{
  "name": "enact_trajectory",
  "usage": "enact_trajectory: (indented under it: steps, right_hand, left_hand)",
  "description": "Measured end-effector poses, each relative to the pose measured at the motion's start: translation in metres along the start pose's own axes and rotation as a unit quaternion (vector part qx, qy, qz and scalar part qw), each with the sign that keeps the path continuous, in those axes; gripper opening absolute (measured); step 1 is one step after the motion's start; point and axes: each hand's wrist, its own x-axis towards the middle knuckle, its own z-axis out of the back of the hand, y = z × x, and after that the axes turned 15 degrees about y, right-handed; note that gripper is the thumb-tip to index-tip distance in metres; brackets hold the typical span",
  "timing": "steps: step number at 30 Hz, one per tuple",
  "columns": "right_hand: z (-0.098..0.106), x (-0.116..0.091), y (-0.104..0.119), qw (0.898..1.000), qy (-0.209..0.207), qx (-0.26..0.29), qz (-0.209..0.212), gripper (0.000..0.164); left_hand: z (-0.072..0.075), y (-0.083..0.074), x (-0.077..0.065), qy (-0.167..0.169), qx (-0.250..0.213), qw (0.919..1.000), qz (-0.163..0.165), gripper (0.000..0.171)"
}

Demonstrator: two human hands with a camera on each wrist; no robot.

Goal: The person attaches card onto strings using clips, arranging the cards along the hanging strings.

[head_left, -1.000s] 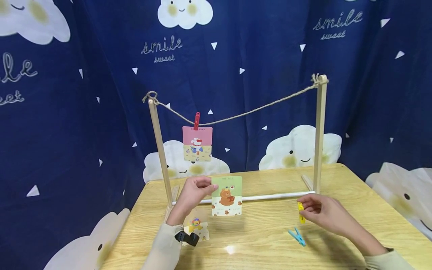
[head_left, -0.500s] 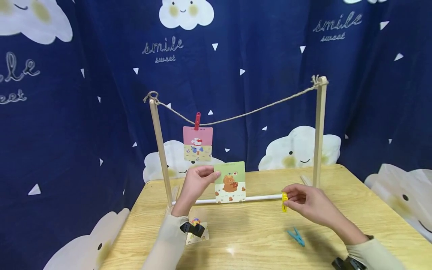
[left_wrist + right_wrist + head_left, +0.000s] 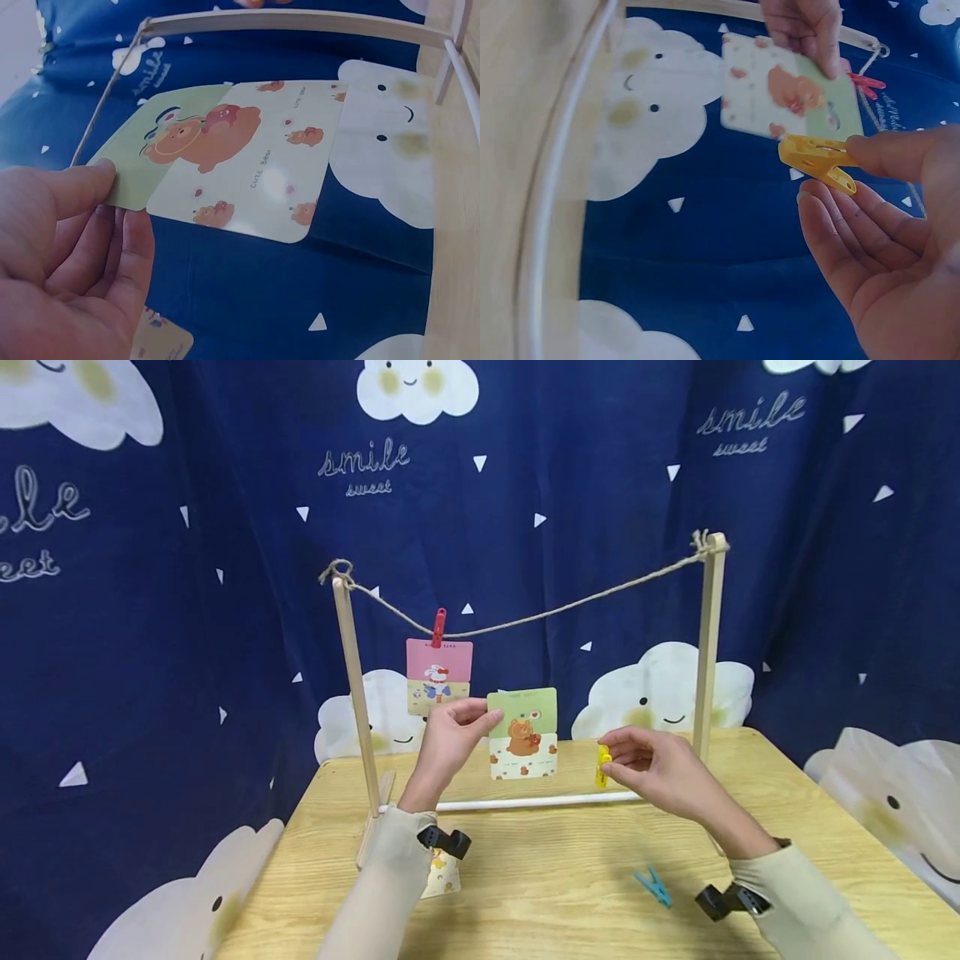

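Note:
My left hand (image 3: 455,739) pinches the left edge of a green and white bear card (image 3: 522,733), held upright in the air below the rope (image 3: 577,602). In the left wrist view, thumb and fingers grip the card's green end (image 3: 172,112). To the right, my right hand (image 3: 660,768) holds a yellow clothespin (image 3: 602,766) between thumb and fingers; the right wrist view shows the clothespin (image 3: 817,159) with its jaws near the thumb-free end. A pink rabbit card (image 3: 439,662) hangs from the rope by a red clothespin (image 3: 438,627), its lower part partly behind my left hand.
The rope is tied between two wooden posts (image 3: 355,693) joined low by a white rod (image 3: 517,803). On the wooden table (image 3: 555,893) lie a blue clothespin (image 3: 654,888) and another card (image 3: 444,872), partly covered by my left sleeve. A blue curtain (image 3: 225,635) hangs behind.
My left hand has raised the bear card, moving slightly right. My right hand has brought the yellow clothespin up and left, closer to the card. The hanging rabbit card stays in place.

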Motion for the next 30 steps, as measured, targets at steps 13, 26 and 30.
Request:
enact_trajectory:
  steps: [13, 26, 30]
  right_hand:
    - [0.029, 0.037, 0.043, 0.999, -0.029, -0.014, 0.021, 0.030]
    - [0.067, 0.080, 0.087, 0.994, -0.077, -0.040, 0.065, 0.030]
    - [0.075, 0.094, 0.096, 0.992, -0.081, -0.053, 0.083, 0.030]
  left_hand:
    - [-0.005, -0.010, 0.025, -0.014, 0.004, 0.9995, -0.027, 0.021]
    - [-0.004, -0.020, 0.041, -0.032, 0.000, 0.9984, -0.046, 0.019]
    - [-0.003, -0.022, 0.046, -0.038, -0.001, 0.9976, -0.057, 0.019]
